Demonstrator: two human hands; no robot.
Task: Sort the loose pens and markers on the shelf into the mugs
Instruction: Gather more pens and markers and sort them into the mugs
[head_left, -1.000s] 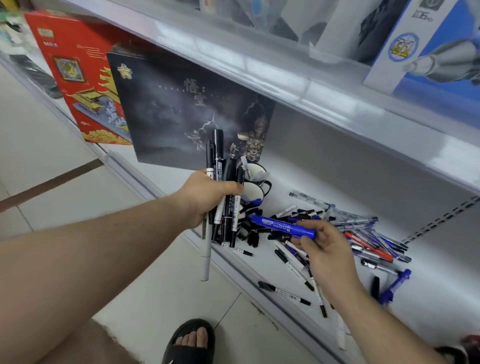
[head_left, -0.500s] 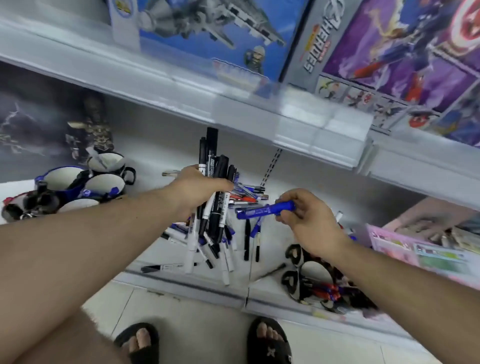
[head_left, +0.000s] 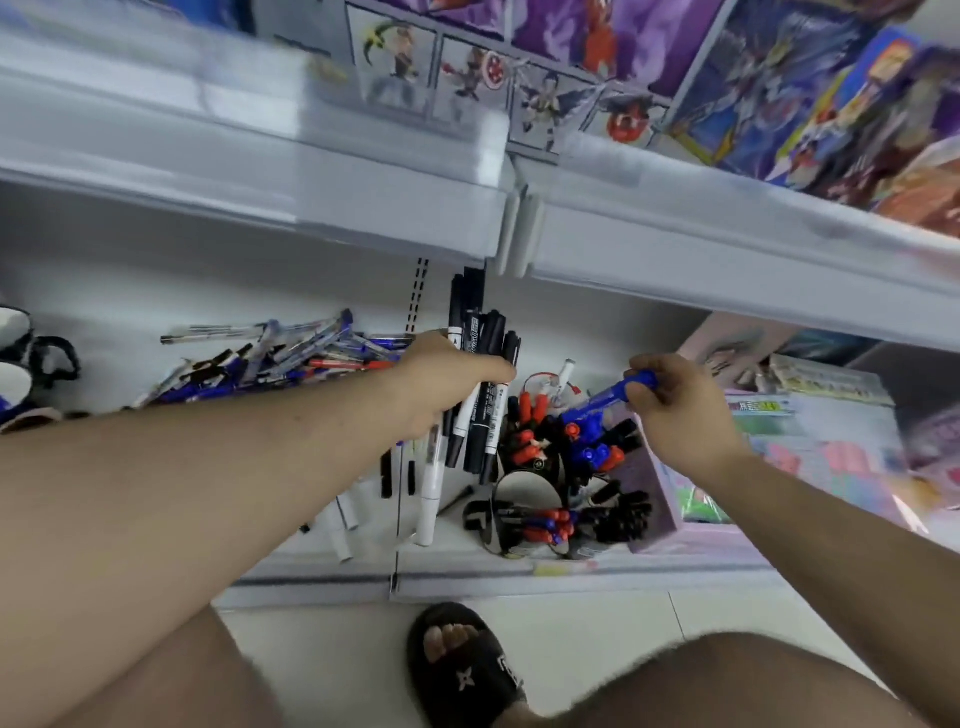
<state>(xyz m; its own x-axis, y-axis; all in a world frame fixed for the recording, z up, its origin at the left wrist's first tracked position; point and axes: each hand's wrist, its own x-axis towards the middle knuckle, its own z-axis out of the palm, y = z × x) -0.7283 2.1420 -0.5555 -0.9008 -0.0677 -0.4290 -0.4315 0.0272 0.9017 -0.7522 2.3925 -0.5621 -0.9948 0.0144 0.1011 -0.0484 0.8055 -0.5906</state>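
Right hand (head_left: 675, 405) lowers blue marker (head_left: 605, 397) into mug (head_left: 524, 483) of markers.

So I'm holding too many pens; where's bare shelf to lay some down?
Bare shelf shows along the front edge, below the loose pens. The mugs on the right are crowded, tight against a pink box.

Bare arms without sleeves, bare legs, and a black slide sandal (head_left: 465, 670) bearing a star emblem.
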